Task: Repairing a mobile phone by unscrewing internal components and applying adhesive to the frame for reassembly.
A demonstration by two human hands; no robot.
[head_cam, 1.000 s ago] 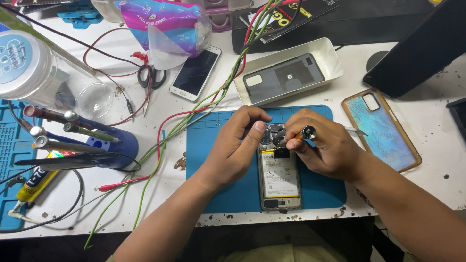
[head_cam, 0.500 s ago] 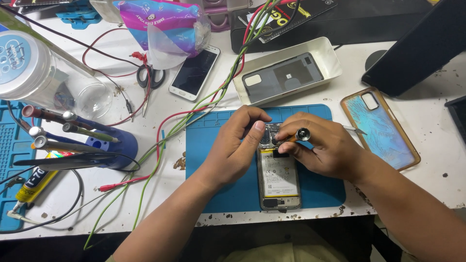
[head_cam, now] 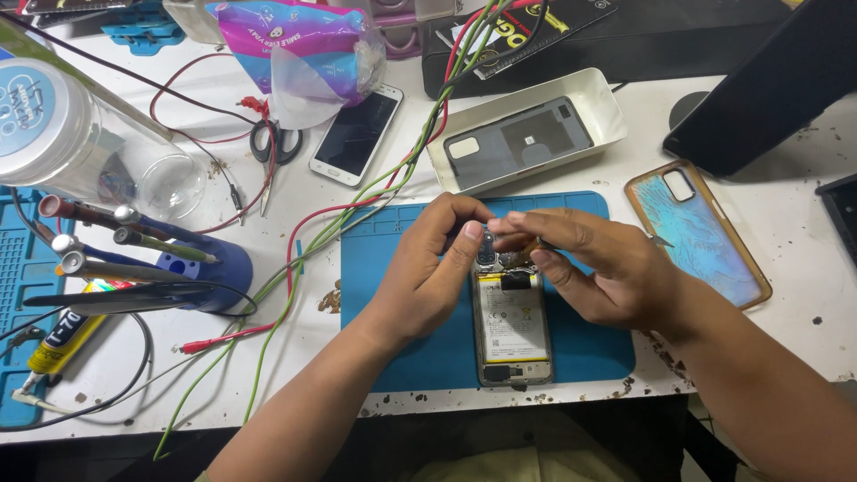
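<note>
Fingertips of both hands pinch at the top end of the opened phone, mid-frame on the blue mat: left hand steadying, right hand narrowly gripping a slim tool (tip hidden). Exposed parts look fragile; its rigid side edges seem the safest hold.

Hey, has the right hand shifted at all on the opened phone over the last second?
Yes. The right hand has slid left along the top of the opened phone, judged against the blue mat; its fingers now meet the left hand.
</note>
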